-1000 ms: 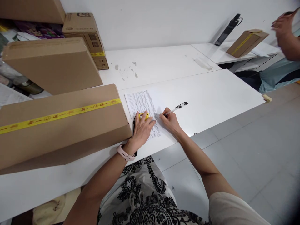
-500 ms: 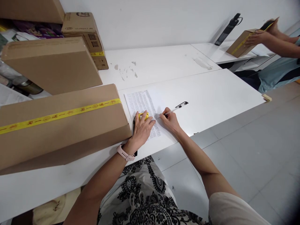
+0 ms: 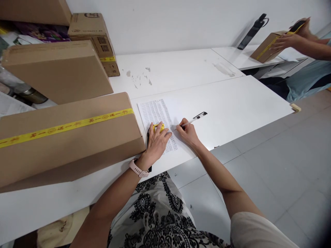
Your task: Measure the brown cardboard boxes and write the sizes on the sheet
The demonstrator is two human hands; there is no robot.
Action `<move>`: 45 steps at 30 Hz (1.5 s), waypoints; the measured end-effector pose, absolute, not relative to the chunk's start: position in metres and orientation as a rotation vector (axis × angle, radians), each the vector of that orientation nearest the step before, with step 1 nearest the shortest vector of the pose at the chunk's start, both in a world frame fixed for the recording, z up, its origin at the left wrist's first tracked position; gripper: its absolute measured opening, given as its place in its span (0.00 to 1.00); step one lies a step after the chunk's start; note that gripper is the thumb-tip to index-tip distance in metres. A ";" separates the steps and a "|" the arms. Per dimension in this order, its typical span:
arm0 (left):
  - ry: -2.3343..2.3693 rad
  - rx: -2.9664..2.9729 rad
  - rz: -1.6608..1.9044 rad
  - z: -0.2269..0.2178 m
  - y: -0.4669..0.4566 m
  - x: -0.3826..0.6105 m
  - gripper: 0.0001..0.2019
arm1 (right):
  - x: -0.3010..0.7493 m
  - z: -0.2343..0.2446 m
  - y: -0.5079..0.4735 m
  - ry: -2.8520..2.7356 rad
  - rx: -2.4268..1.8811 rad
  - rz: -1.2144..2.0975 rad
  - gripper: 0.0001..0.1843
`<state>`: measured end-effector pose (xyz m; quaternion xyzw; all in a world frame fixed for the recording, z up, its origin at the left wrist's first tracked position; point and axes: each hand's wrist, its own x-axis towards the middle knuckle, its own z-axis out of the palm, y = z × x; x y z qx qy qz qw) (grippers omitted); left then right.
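A sheet of paper (image 3: pixel 152 110) printed with rows of small text lies on the white table. My right hand (image 3: pixel 188 132) is closed round a clear pen with a black clip (image 3: pixel 197 117), its writing end low over the sheet's right side. My left hand (image 3: pixel 157 141) lies on the sheet with fingers spread, over a yellow and black object (image 3: pixel 162 127) that is mostly covered, so its kind is unclear. A pale pink watch band (image 3: pixel 138 168) circles the left wrist.
A long cardboard box with yellow tape (image 3: pixel 72 134) stands close to my left hand. Behind it are another cardboard box (image 3: pixel 59 69) and a smaller carton (image 3: pixel 99 41). At the far right, a person's hands (image 3: pixel 284 42) hold a taped box (image 3: pixel 266 48) near a dark bottle (image 3: pixel 252 31).
My hands, the pen and the sheet look the same. The other person's hand and the dark object at the far box have shifted slightly.
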<state>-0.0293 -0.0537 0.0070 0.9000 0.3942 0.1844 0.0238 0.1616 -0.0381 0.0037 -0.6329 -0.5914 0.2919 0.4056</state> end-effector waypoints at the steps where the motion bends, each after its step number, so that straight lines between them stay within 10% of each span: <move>1: 1.220 2.788 0.576 0.007 -0.054 -0.029 0.22 | 0.161 0.004 -0.038 -1.495 -1.598 0.735 0.09; 21: 1.224 2.783 0.510 0.010 -0.053 -0.030 0.24 | 0.169 -0.006 -0.034 -1.526 -1.480 0.573 0.05; 35: 1.543 2.327 0.735 0.009 -0.046 -0.027 0.35 | 0.170 -0.017 -0.026 -1.816 -1.521 0.131 0.24; 45: 0.964 1.764 1.051 0.062 -0.144 -0.056 0.47 | 0.126 0.057 -0.127 -1.394 -1.085 1.218 0.21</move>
